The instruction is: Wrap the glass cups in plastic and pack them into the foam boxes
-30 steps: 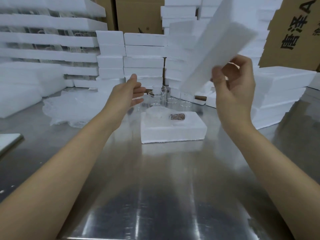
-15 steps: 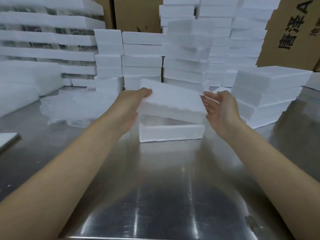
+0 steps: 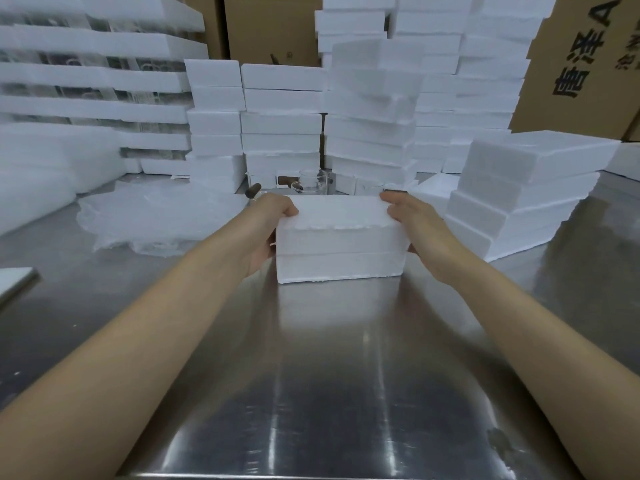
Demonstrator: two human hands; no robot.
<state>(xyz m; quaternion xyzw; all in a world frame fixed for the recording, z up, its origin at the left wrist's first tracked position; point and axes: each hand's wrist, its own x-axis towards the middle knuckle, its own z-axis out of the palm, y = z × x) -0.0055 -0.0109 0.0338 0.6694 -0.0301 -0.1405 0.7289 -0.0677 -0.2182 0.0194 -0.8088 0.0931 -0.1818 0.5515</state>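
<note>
Behind the foam box [image 3: 341,244] gripped by both hands (left [image 3: 268,226], right [image 3: 415,226]) stand glass cups [image 3: 313,183] and foam stacks [image 3: 282,123].

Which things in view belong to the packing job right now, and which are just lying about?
In the job: closed foam box held at both ends by left hand and right hand; glass cups behind it; pile of plastic wrap; foam box stack at right.
Lying about: cardboard cartons at the back; white slab at far left.
</note>
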